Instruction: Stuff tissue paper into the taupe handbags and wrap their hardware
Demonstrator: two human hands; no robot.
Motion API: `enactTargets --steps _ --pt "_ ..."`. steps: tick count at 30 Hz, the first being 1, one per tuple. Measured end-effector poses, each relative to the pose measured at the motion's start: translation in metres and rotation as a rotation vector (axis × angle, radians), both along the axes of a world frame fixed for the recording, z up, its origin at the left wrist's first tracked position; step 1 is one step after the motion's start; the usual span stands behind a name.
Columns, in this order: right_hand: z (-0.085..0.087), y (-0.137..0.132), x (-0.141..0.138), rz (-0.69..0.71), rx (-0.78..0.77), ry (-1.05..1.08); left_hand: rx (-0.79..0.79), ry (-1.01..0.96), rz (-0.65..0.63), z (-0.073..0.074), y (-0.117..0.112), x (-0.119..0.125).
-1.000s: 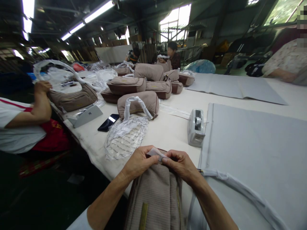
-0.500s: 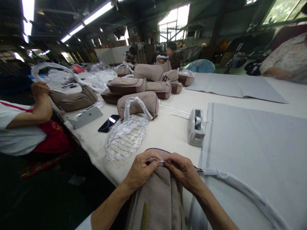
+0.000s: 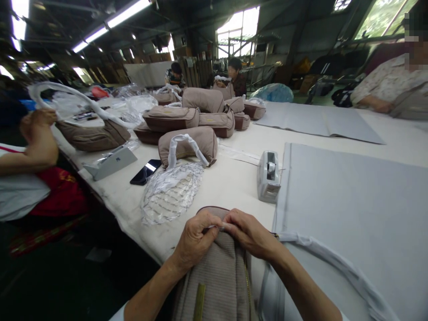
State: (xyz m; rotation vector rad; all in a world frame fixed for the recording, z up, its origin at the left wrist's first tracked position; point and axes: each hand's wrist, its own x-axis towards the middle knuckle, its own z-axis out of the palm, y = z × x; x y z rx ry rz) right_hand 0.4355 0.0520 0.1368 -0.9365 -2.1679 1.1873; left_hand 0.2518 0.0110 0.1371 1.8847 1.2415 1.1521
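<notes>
A taupe ribbed handbag (image 3: 220, 272) with a brass-coloured plate and a gold zipper lies in front of me at the table's near edge. Over its far end my left hand (image 3: 195, 236) is closed in a pinch on a thin white wrapping strip (image 3: 220, 225). My right hand (image 3: 249, 232) pinches the same strip from the other side, fingertips almost touching the left ones. Most of the strip is hidden by the fingers. To the right, the bag's strap (image 3: 329, 254), wrapped in white, curves across grey sheeting.
A tape dispenser (image 3: 268, 176) stands beyond my right hand, beside grey sheets (image 3: 351, 191). Ahead are a clear plastic bag (image 3: 172, 196), a phone (image 3: 146, 172), a grey stand-like object (image 3: 112, 164) and several stacked handbags (image 3: 170, 118). A co-worker's arm (image 3: 36, 142) is at left; others sit farther off.
My fingertips have drawn closer together, and less of the white strip shows between them. The view has shifted slightly, so the table things appear farther left.
</notes>
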Motion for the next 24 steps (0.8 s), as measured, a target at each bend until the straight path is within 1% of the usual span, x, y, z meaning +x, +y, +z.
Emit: enactTargets --steps 2,5,7,9,12,14,15,16,17,18,21,22,23,24 --pt "0.000 -0.003 -0.001 0.037 0.092 0.005 -0.066 -0.004 0.006 0.006 -0.001 -0.001" --pt "-0.001 -0.006 -0.002 0.059 0.180 0.010 -0.216 -0.009 -0.009 0.022 -0.001 -0.002" --pt "-0.001 -0.006 -0.002 0.068 0.226 0.001 -0.260 0.074 -0.005 0.032 0.000 -0.001" --pt "-0.002 -0.007 -0.003 0.069 0.260 -0.027 -0.257 0.211 0.016 0.039 0.001 0.002" --pt "-0.003 -0.010 -0.005 0.059 0.295 -0.074 -0.309 0.331 0.044 0.042 -0.001 0.005" --pt "-0.004 -0.011 -0.004 0.067 0.306 -0.064 -0.356 0.355 0.065 0.039 -0.004 0.007" --pt "-0.004 -0.010 -0.001 0.072 0.290 -0.034 -0.359 0.356 0.078 0.037 -0.006 0.007" --pt "-0.004 -0.007 0.004 0.045 0.257 0.014 -0.352 0.351 0.091 0.033 -0.008 0.007" --pt "-0.004 -0.001 0.013 -0.043 0.212 0.074 -0.338 0.337 0.105 0.030 -0.010 0.007" --pt "-0.005 0.006 0.024 -0.208 0.149 0.141 -0.321 0.320 0.121 0.026 -0.012 0.007" --pt "-0.007 0.041 0.069 -0.890 -0.082 0.274 -0.297 0.274 0.167 0.017 -0.014 0.007" --pt "-0.009 0.054 0.084 -1.013 -0.153 0.267 -0.296 0.261 0.171 0.015 -0.014 0.007" --pt "-0.011 0.068 0.097 -1.078 -0.228 0.251 -0.298 0.250 0.171 0.014 -0.014 0.008" --pt "-0.014 0.080 0.107 -1.098 -0.300 0.229 -0.299 0.238 0.172 0.013 -0.014 0.008"
